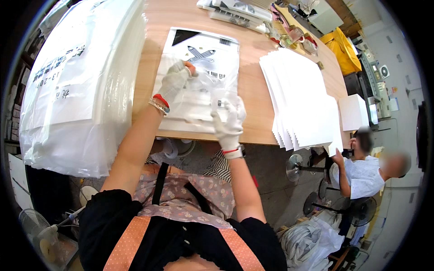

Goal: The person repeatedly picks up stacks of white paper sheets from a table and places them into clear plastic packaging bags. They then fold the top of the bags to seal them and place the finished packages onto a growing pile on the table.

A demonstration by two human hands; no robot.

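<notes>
A white plastic bag [199,39], printed with crossed pencils and a black corner, lies flat on the table in front of me. My left hand [175,82], in a white glove with an orange-covered or bare fingertip showing, is curled over its left part and pinches thin, see-through plastic. My right hand [228,121], also gloved, is over the bag's lower right; its thumb stands apart from the fingers. Motion blurs the fingertips of that hand. Whether the see-through plastic between the hands belongs to the printed bag, I cannot tell.
A tall stack of large plastic bags [68,86] fills the table's left. Fanned white sheets [298,95] lie on the right, reaching past the edge. Packets [239,18] and small jars [296,34] stand at the back. A seated person [361,174] is beyond the right edge, near fans.
</notes>
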